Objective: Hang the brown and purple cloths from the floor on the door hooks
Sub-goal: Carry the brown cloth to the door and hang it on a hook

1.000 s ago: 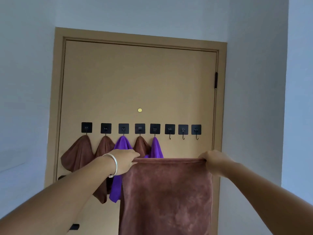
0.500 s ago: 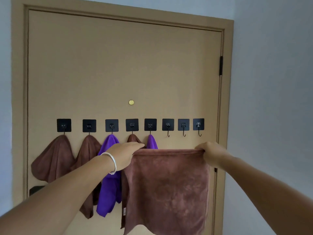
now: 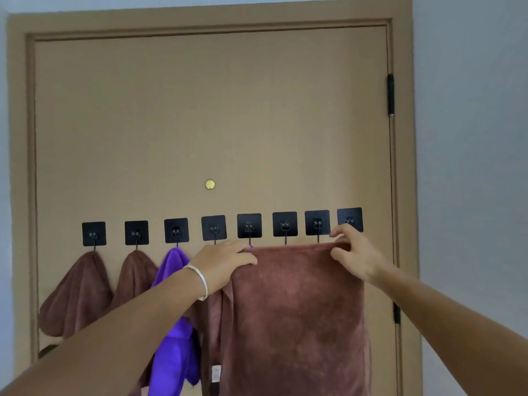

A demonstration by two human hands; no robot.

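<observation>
A brown cloth (image 3: 297,310) hangs spread out flat, held by its top edge just under the row of black door hooks (image 3: 285,224). My left hand (image 3: 221,262) grips its upper left corner and my right hand (image 3: 355,257) pinches its upper right corner below the last hook (image 3: 349,219). Two brown cloths (image 3: 77,290) hang bunched on the first two hooks, and a purple cloth (image 3: 174,358) hangs on the third. Another brown cloth (image 3: 214,332) hangs mostly hidden behind my left hand. A sliver of a second purple cloth (image 3: 251,246) peeks over the held cloth's edge.
The tan door (image 3: 211,124) fills the view, with a brass peephole (image 3: 210,184) at its middle and black hinges (image 3: 390,94) on the right. Pale blue wall (image 3: 471,138) lies right of the frame. A dark door handle (image 3: 47,350) shows at lower left.
I have stepped closer to the door and raised the spread brown cloth, so its top edge now sits right below the hooks. My right hand has reached up under the last hook.
</observation>
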